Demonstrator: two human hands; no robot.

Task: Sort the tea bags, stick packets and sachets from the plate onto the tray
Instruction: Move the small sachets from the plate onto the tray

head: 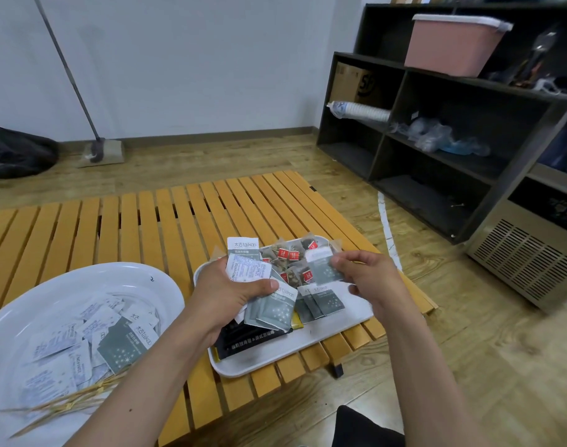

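Sachets (247, 266) labelled "taikoo" in left hand (225, 293).

Paper-like matt sachets (248, 269) are gripped in the left hand (225, 298). Beneath the grip, a smooth white plastic tray (340, 324) is seen on varnished wooden slats (179, 214); translucent mesh tea bags (287, 253) lie beyond.

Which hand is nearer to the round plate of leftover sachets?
Left. The left hand, gripping a bunch of sachets, is over the tray's near-left part, next to the plate. The right hand, pinching one sachet, is farther right.
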